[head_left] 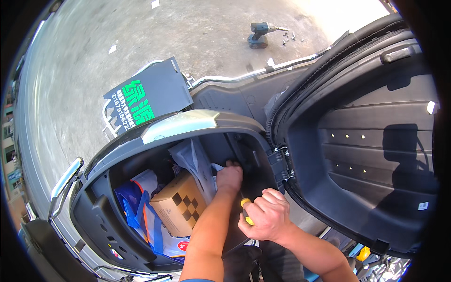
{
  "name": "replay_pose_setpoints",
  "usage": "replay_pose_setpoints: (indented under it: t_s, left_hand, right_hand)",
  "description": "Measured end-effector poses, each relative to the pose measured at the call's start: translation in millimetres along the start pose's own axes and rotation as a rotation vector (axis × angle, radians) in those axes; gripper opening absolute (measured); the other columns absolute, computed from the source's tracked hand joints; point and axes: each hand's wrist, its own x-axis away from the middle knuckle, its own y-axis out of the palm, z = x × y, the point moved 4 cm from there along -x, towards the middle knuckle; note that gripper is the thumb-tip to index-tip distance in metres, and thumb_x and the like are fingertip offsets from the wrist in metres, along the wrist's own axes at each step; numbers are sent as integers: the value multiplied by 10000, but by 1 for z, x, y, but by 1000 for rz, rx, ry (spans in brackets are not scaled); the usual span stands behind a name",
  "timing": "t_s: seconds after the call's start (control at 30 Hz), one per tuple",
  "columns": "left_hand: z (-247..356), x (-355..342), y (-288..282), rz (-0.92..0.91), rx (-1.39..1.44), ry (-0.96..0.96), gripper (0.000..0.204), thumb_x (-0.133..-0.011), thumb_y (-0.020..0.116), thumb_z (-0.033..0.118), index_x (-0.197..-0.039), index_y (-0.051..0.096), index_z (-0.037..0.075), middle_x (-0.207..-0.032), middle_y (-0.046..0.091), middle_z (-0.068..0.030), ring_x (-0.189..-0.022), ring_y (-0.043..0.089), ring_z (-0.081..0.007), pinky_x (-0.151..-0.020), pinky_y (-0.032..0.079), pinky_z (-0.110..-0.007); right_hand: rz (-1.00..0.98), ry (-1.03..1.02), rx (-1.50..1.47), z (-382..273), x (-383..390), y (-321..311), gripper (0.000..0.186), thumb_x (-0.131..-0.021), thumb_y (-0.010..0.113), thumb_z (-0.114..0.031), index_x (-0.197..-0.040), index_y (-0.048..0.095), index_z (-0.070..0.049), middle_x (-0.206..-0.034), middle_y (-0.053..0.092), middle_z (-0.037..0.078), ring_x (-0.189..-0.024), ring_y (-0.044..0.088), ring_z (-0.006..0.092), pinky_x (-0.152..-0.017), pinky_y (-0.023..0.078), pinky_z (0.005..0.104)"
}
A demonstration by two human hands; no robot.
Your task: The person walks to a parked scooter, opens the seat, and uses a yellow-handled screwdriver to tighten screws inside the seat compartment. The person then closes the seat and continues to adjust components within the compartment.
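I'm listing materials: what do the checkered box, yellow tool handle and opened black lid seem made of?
Checkered box: matte cardboard, by its brown panels and creased edges.
Yellow tool handle: probably plastic, by its bright colour; the right hand hides most.
Opened black lid: seemingly moulded plastic inside, by its grooves; the stitched rim suggests vinyl.

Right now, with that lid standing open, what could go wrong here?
The yellow-handled screwdriver in the right hand appears to point toward the left hand, so a slip might jab it. The hinged lid stands open nearby; if knocked, it could come down on both hands. Anything small that drops might get lost around the cardboard box and blue plastic bag in the storage compartment.
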Motion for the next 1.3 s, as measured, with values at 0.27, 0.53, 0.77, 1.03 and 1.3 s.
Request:
replay_pose_setpoints:
  t_s: [0.27,0.53,0.77,1.03,1.3]
  left_hand:
    - [1,-1,-6,-157,-61,111,306,-1024,542,140,-1240,724,22,-1267,725,-215,-1119,767,-388,-926,636,-479]
    - [7,2,15,112,475,-214,298,-999,609,156,-1243,675,-3,-1331,649,-299,-1138,729,-466,-965,607,-524]
    - [16,0,32,242,628,-332,246,-1095,521,219,-1210,598,15,-1274,679,-301,-1101,720,-489,-940,580,-568]
    - [6,-5,41,532,927,-209,218,-1085,608,196,-1182,666,10,-1136,745,-262,-1018,724,-475,-887,560,-530]
    - [-20,-38,36,432,1892,-241,152,-1062,726,182,-1133,708,48,-961,766,-54,-658,590,-102,-567,446,-277]
  right_hand:
    - [3,-30,-7,-4,-4,-5,168,-656,769,-144,-691,612,-98,-624,513,50,-605,533,253,-709,500,383]
    - [92,-99,150,-7,-8,-23,243,-631,832,-144,-821,722,-39,-658,520,42,-577,497,223,-498,418,303]
    - [35,-142,214,-6,-3,-24,245,-641,832,-168,-838,736,-57,-657,487,29,-572,468,202,-474,396,297]
    - [7,-144,240,-7,-9,-24,252,-678,847,-167,-885,746,-66,-683,508,20,-597,487,195,-479,416,291]
    - [74,-97,173,-7,-13,-28,305,-687,871,-161,-953,774,-48,-726,573,34,-624,540,205,-488,431,299]
